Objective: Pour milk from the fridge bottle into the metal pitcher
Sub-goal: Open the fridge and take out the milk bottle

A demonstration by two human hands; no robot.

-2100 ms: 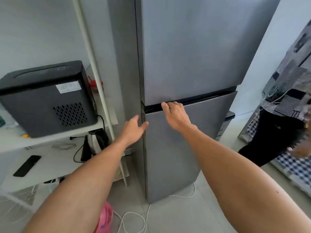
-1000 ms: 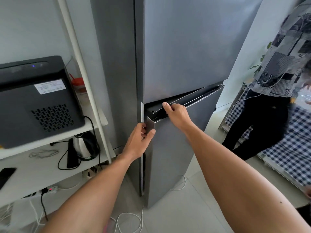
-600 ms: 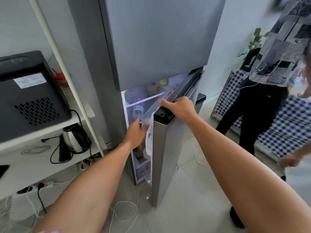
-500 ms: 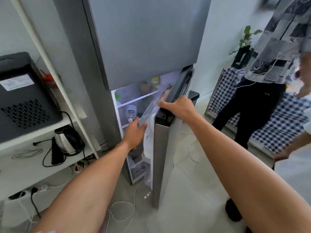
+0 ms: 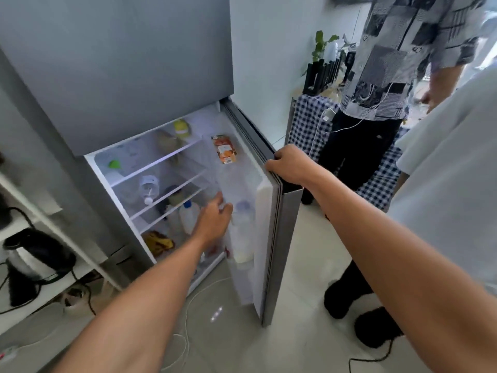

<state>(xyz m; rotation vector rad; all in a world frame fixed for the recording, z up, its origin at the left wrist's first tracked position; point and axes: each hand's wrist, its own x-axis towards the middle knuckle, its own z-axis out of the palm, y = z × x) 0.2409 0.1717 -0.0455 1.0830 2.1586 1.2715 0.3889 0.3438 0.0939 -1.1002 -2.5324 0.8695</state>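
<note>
The grey fridge's lower door [image 5: 285, 238] stands wide open. My right hand [image 5: 286, 164] grips the door's top edge. A white milk bottle with a pale cap [image 5: 243, 235] stands in the door's lower rack. My left hand [image 5: 215, 220] reaches into the fridge, fingers apart, right beside that bottle; whether it touches the bottle I cannot tell. A second white bottle with a blue cap [image 5: 188, 215] stands on the lower shelf behind my hand. The metal pitcher is not in view.
An orange carton [image 5: 224, 149] sits in the upper door rack. Shelves hold a clear bottle [image 5: 148, 188] and small items. A person [image 5: 376, 109] stands close to the right of the door. A kettle [image 5: 29, 261] sits on the white rack at left. Cables [image 5: 185, 313] lie on the floor.
The lower fridge door has swung from shut to wide open under my right hand. My left hand left the door edge and moved inside toward the milk bottle.
</note>
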